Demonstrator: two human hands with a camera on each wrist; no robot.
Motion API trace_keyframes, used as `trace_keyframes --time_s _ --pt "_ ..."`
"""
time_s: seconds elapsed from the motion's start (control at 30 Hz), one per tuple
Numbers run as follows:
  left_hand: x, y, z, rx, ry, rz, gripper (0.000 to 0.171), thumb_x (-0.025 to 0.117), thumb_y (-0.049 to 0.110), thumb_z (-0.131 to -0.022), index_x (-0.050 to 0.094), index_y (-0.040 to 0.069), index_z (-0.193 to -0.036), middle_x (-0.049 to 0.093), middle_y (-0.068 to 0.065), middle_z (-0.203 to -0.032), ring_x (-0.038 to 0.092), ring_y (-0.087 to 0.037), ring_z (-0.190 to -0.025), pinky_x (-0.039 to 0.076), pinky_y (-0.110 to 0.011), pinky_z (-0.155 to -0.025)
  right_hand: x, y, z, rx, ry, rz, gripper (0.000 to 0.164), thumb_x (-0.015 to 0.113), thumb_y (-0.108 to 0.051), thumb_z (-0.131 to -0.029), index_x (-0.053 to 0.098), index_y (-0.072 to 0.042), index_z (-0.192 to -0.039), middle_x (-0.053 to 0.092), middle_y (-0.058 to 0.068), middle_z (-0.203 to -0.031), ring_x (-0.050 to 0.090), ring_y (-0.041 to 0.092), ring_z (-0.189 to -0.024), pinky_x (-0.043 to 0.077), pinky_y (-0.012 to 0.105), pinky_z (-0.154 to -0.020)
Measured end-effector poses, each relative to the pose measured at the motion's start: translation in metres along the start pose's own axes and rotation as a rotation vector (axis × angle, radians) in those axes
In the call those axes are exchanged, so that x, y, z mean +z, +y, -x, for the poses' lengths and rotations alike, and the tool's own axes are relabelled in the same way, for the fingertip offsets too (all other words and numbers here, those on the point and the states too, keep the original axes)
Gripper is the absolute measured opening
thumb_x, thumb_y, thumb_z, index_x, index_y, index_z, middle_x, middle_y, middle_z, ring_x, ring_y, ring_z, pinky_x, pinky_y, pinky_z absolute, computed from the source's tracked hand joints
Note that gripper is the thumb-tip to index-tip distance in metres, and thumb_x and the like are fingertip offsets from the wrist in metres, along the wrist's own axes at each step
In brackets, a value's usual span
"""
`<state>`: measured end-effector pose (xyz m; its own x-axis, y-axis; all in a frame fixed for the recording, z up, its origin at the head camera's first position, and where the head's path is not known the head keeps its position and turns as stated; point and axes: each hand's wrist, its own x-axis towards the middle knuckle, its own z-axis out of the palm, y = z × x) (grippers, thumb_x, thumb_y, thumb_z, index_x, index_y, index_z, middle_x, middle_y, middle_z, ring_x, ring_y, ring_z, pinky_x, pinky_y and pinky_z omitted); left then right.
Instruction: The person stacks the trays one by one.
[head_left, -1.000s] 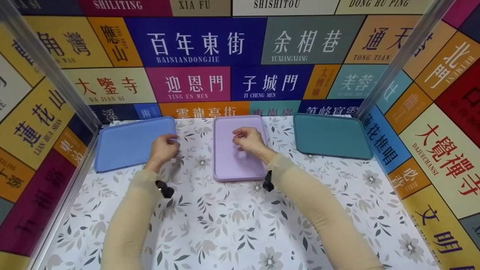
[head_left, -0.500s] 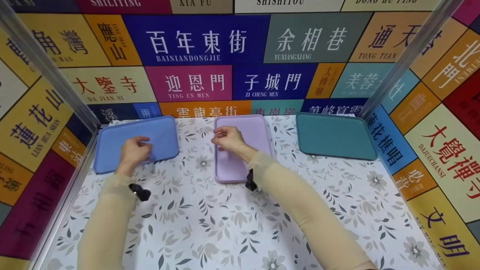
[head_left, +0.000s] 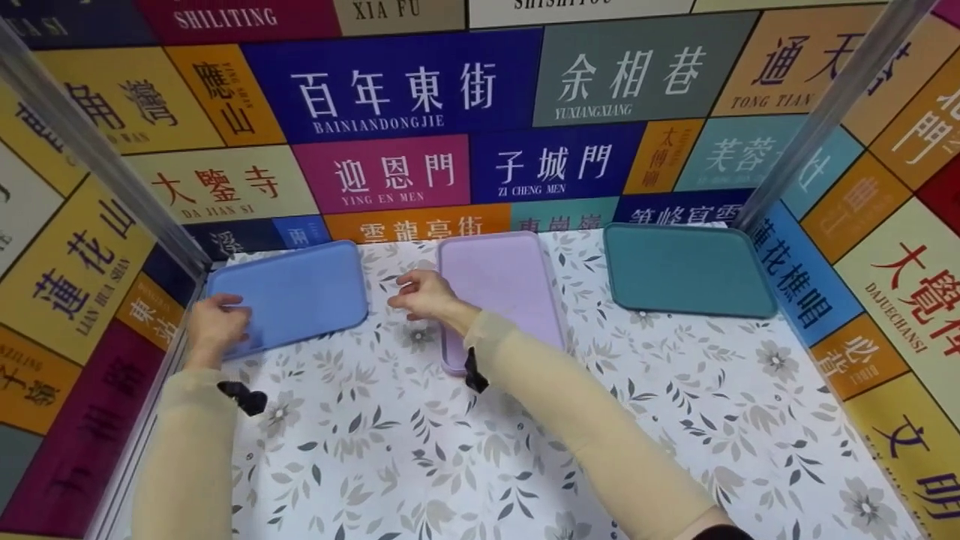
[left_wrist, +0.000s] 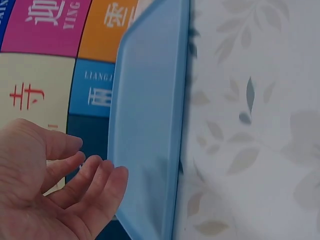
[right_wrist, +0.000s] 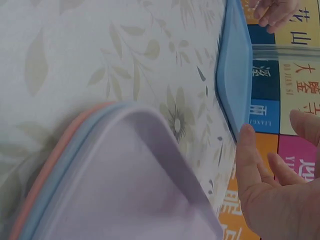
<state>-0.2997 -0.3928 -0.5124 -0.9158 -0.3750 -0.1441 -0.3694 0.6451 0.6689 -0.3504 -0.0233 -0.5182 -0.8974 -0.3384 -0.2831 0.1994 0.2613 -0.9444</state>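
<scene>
My left hand is over the left end of the blue tray, fingers loosely bent and holding nothing. In the left wrist view, its fingertips overlap the blue tray's rim. My right hand hovers at the left edge of the purple tray, its loosely bent fingers extending toward the blue tray and nothing in them. Seen from the right wrist, the purple tray tops a stack, with a light blue rim and a coral rim under it.
At the back right lies a dark green tray. A white leaf-patterned cloth covers the table. Panels with colourful printed signs stand along the back and sides, with metal posts at the corners.
Both hands have moved left: the left one across the blue tray to its left end, the right one from above the purple tray to its left edge. The trays stay in place.
</scene>
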Motion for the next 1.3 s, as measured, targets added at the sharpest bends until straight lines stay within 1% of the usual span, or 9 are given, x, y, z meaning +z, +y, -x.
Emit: trace_keyframes --time_s 0.1,0.2,0.4,0.57,0.7,0.83,0.97,1.13,1.3 --pt "-0.003 -0.012 -0.002 -0.016 0.050 -0.048 0.058 0.057 0.022 -0.103 0.063 -0.007 -0.153 0.071 -0.035 -0.143 0.076 -0.045 -0.118 0.063 -0.045 -0.098 0.007 0.002 -0.005 0.002 0.012 0.024 0.062 0.084 -0.013 -0.097 0.063 0.002 -0.154 0.063 0.029 -0.155 0.071 0.039 -0.133 0.068 0.045 -0.106" --pt "-0.005 -0.024 -0.002 -0.056 0.060 -0.056 0.061 0.056 0.021 -0.103 0.058 -0.010 -0.155 0.065 -0.038 -0.150 0.062 -0.054 -0.136 0.052 -0.061 -0.118 0.015 0.003 -0.011 0.019 0.031 0.040 0.064 0.085 -0.014 -0.097 0.062 0.002 -0.154 0.060 0.029 -0.159 0.069 0.040 -0.136 0.066 0.044 -0.109" --pt "-0.012 -0.042 -0.001 -0.150 0.040 -0.036 0.065 0.056 0.019 -0.104 0.051 -0.013 -0.159 0.048 -0.041 -0.166 0.042 -0.057 -0.158 0.034 -0.063 -0.136 0.037 0.003 -0.019 0.045 0.057 0.065 0.068 0.089 -0.019 -0.094 0.063 -0.002 -0.154 0.064 0.024 -0.157 0.070 0.034 -0.134 0.067 0.035 -0.103" --pt "-0.021 -0.047 -0.001 -0.223 0.023 -0.016 0.070 0.055 0.021 -0.104 0.044 -0.010 -0.165 0.040 -0.039 -0.172 0.035 -0.056 -0.163 0.030 -0.062 -0.139 0.052 0.003 -0.021 0.077 0.029 0.092 0.074 0.089 -0.024 -0.095 0.059 -0.005 -0.160 0.063 0.020 -0.159 0.067 0.031 -0.136 0.066 0.036 -0.100" --pt "-0.026 -0.048 -0.002 -0.263 0.002 -0.006 0.072 0.053 0.021 -0.103 0.041 -0.005 -0.170 0.036 -0.037 -0.176 0.033 -0.055 -0.165 0.030 -0.061 -0.140 0.058 0.005 -0.022 0.106 -0.012 0.065 0.079 0.088 -0.026 -0.096 0.054 -0.006 -0.164 0.059 0.020 -0.164 0.064 0.032 -0.144 0.066 0.040 -0.107" --pt "-0.026 -0.051 -0.004 -0.278 -0.027 0.026 0.073 0.054 0.021 -0.105 0.037 -0.002 -0.172 0.033 -0.035 -0.178 0.030 -0.053 -0.167 0.028 -0.062 -0.141 0.063 0.009 -0.025 0.124 -0.032 0.002 0.082 0.087 -0.024 -0.096 0.050 -0.002 -0.166 0.056 0.021 -0.168 0.063 0.036 -0.149 0.063 0.048 -0.115" --pt "-0.026 -0.056 -0.006 -0.270 -0.038 0.031 0.072 0.053 0.020 -0.106 0.036 -0.002 -0.172 0.035 -0.036 -0.177 0.033 -0.053 -0.166 0.030 -0.062 -0.140 0.068 0.011 -0.029 0.123 -0.033 -0.012 0.077 0.088 -0.023 -0.096 0.055 0.000 -0.162 0.061 0.020 -0.164 0.064 0.035 -0.148 0.062 0.051 -0.117" --pt "-0.025 -0.061 -0.009 -0.269 -0.029 0.045 0.073 0.053 0.019 -0.104 0.037 -0.002 -0.172 0.038 -0.035 -0.176 0.036 -0.052 -0.165 0.033 -0.060 -0.139 0.072 0.009 -0.034 0.138 -0.028 -0.007 0.066 0.088 -0.024 -0.096 0.064 -0.002 -0.154 0.069 0.014 -0.157 0.067 0.031 -0.144 0.062 0.050 -0.117" --pt "-0.022 -0.063 -0.012 -0.262 0.004 0.000 0.073 0.052 0.019 -0.101 0.041 -0.004 -0.169 0.043 -0.036 -0.172 0.040 -0.054 -0.161 0.034 -0.060 -0.138 0.074 0.007 -0.036 0.129 -0.011 0.048 0.064 0.090 -0.026 -0.095 0.068 -0.003 -0.150 0.072 0.014 -0.151 0.071 0.030 -0.138 0.065 0.045 -0.111"
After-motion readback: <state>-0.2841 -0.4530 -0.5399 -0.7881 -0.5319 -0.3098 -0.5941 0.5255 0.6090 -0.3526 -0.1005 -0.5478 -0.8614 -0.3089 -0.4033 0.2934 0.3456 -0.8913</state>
